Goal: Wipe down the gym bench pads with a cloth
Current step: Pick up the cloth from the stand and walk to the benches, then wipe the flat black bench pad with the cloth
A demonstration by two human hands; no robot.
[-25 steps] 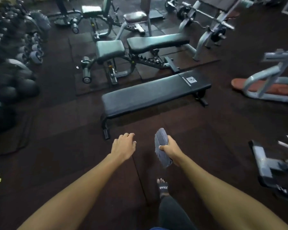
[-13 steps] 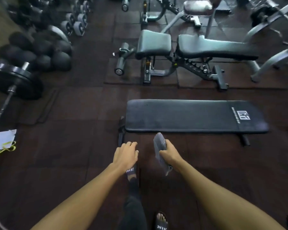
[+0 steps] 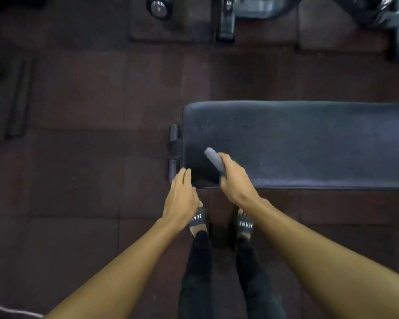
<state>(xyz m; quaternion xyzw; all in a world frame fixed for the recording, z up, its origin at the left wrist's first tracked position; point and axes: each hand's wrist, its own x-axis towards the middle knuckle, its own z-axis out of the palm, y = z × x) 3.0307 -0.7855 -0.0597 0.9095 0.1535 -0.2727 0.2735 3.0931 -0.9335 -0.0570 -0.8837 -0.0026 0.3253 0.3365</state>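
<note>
**Closer to the bench, cloth not yet spread**

Since half a second ago I see the whole view close in on the bench: its left end now sits right under both hands, where before it lay well ahead of them, and the cloth has gone from over the floor to over the pad.

Far left, a white cord (image 3: 9,310) trails across the floor mat; a step back that way could catch it, I judge. The left hand (image 3: 182,199) holds nothing, fingers straight and together, tips at the near left corner of the bench pad (image 3: 309,143). I cannot tell whether they touch it. Just beyond them the bench's metal foot (image 3: 175,143) sticks out from under the pad's end. Both feet stand close by in open sandals (image 3: 198,218), so a sideways shuffle along the bench could stub bare toes on it.

The right hand (image 3: 234,180) grips the cloth (image 3: 213,158), which is bunched into a tight grey roll and points up and left over the pad's near left part. Whether the roll rests on the pad is unclear. My main worry is here: wiped as a roll, it would meet the surface along a narrow strip only and leave streaks or skip the pale specks (image 3: 240,122) farther back.

To the right the pad runs out of view. From this spot at the end, the far stretch looks easy to miss without walking along it.
</note>
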